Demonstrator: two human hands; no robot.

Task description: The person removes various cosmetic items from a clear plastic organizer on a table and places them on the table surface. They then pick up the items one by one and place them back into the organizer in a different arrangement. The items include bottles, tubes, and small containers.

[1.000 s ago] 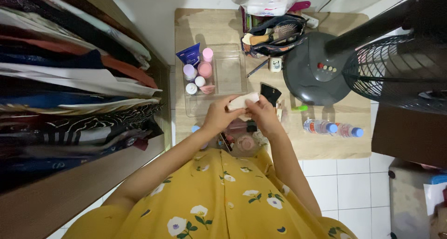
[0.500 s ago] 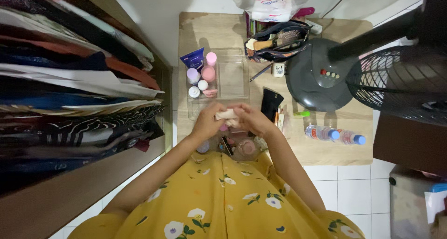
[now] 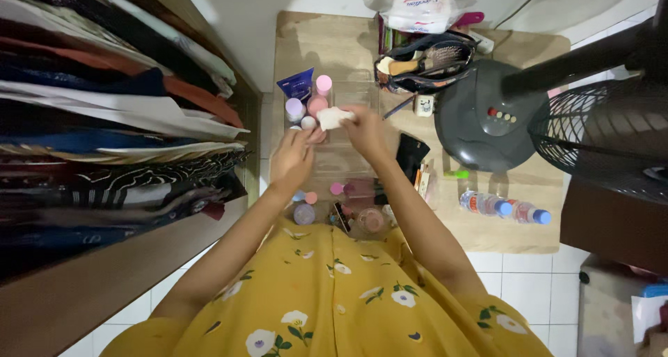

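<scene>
Worktop (image 3: pixel 327 44) of pale wood carries a clear plastic tray (image 3: pixel 351 92) with pink and lilac bottles (image 3: pixel 313 103) along its left side. The right hand (image 3: pixel 363 131) grips a small cream tube (image 3: pixel 332 117) over the tray, beside those bottles. The left hand (image 3: pixel 292 155) hovers open, fingers loose, holding nothing. A grey fan base (image 3: pixel 487 117) stands at right.

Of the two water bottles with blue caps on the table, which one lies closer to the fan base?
The left-hand water bottle, with its cap toward the middle of the pair. It lies just below the grey fan base, while the other bottle lies further right, toward the table's edge.
</scene>
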